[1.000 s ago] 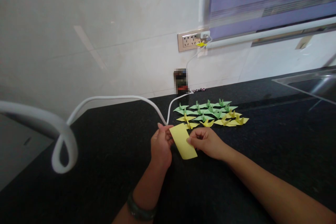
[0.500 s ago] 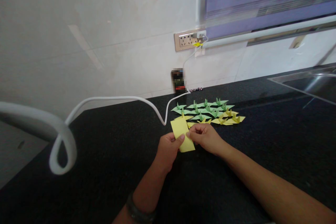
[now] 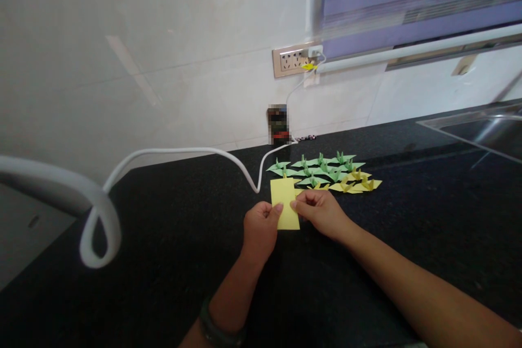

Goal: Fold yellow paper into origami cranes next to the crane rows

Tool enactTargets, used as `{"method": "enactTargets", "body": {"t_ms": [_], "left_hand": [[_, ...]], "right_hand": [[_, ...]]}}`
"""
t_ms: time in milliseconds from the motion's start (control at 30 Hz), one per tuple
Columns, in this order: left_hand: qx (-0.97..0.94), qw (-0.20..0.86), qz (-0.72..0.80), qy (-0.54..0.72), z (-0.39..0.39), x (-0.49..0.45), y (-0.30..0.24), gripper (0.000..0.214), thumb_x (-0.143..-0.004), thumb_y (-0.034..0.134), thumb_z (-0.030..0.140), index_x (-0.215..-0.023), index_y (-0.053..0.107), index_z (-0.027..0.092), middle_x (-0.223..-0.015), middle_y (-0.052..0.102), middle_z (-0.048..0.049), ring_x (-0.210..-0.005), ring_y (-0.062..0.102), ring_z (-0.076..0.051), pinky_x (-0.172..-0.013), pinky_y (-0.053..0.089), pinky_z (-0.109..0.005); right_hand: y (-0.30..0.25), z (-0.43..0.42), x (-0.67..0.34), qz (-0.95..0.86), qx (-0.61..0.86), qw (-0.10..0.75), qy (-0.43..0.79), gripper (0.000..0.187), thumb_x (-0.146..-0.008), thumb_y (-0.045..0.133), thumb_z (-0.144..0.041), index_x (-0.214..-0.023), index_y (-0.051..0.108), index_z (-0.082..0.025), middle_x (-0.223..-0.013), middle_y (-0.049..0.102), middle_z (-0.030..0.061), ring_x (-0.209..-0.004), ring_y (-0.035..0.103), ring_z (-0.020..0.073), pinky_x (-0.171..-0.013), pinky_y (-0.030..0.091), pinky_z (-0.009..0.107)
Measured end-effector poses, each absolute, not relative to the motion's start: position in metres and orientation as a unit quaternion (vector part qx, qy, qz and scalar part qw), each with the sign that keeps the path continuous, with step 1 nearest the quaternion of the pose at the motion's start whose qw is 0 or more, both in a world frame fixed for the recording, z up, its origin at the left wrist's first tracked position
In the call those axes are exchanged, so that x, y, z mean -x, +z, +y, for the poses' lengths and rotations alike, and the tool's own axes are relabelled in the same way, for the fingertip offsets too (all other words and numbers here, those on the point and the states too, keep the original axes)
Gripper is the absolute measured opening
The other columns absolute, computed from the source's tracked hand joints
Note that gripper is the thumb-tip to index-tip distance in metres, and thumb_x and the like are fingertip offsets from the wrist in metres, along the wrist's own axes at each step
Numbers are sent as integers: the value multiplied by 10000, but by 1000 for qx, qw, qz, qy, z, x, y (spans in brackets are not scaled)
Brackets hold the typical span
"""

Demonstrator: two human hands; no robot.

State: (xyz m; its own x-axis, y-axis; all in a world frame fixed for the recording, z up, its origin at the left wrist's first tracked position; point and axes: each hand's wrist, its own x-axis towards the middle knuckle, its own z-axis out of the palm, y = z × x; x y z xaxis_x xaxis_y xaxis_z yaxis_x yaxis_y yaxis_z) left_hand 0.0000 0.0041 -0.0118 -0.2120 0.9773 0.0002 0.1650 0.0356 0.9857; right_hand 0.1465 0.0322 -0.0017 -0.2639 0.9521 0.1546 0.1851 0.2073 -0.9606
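A yellow rectangle of paper [image 3: 285, 191] is held up over the dark countertop, its long sides nearly upright. My left hand [image 3: 261, 228] pinches its left edge, thumb on the near face and fingers behind. On the opposite edge, my right hand [image 3: 320, 212] grips the paper between thumb and curled fingers. Just behind the paper stand several folded paper cranes in rows: green cranes [image 3: 322, 166] farther back and yellow cranes [image 3: 350, 187] nearer and to the right. The paper and my right hand partly cover the nearest yellow ones.
A thick white cable [image 3: 179, 150] loops across the left side. Against the wall leans a small pixelated object [image 3: 279, 125], below a socket panel [image 3: 285, 61] with a white plug. A metal sink [image 3: 481, 130] lies at the right. The black countertop [image 3: 163, 261] meets the tiled wall behind.
The yellow paper has turned from a slant to nearly upright. My left hand has shifted slightly with it, and both hands keep hold of its edges.
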Motion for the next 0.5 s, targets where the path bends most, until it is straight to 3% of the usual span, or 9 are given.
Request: {"method": "enactTargets", "body": {"t_ms": [300, 500], "left_hand": [[-503, 515, 547, 428, 1, -1, 0, 276, -659, 543, 406, -639, 535, 131, -525, 518, 0, -435, 431, -83, -415, 356, -197], [-556, 412, 600, 401, 1, 3, 3, 368, -679, 479, 483, -524, 493, 149, -392, 400, 46, -363, 338, -70, -377, 245, -196]], "right_hand": [[-1, 37, -148, -590, 442, 461, 494, 224, -675, 539, -322, -541, 488, -150, -460, 455, -38, -396, 380, 62, -409, 310, 199], [0, 38, -150, -588, 442, 471, 487, 206, -672, 544, -309, -549, 512, -147, -473, 479, -30, -398, 393, 64, -406, 310, 201]]}}
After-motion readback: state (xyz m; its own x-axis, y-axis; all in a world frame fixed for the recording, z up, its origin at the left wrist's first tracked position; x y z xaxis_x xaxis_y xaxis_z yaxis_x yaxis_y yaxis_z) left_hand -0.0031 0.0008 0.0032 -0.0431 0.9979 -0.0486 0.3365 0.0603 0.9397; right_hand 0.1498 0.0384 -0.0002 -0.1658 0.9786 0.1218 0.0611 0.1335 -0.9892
